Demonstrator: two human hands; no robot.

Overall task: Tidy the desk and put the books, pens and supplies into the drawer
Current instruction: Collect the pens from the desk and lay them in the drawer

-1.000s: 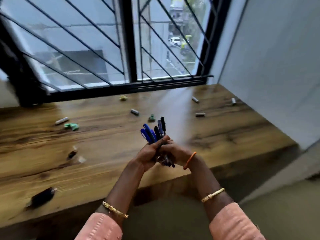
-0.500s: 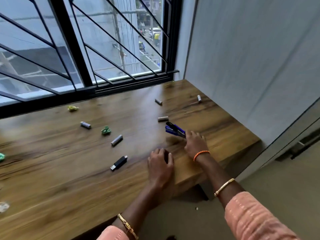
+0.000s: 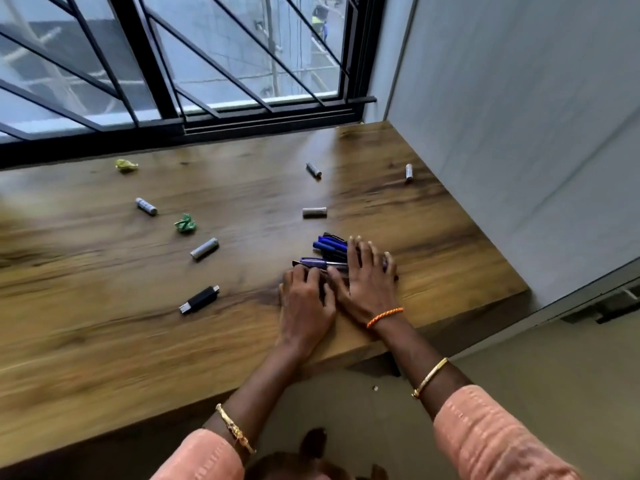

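Note:
A bunch of blue and black pens (image 3: 329,245) lies on the wooden desk (image 3: 104,341) near its front right corner. My right hand (image 3: 369,285) rests palm down on the pens with its fingers spread, covering their near ends. My left hand (image 3: 306,301) sits beside it on the desk, fingers bent, with its fingertips against a purple pen (image 3: 313,263). Neither hand is closed around the pens. No drawer and no books are in view.
Several grey batteries (image 3: 204,248) are scattered over the desk. A black USB stick (image 3: 200,299) lies left of my hands. Crumpled green paper (image 3: 186,223) and a yellowish scrap (image 3: 126,165) lie further back. A barred window (image 3: 166,64) is behind and a grey wall (image 3: 519,133) on the right.
A second ago both hands held the pens upright above the desk. The pens now lie on the desk, and both hands have come together on top of them.

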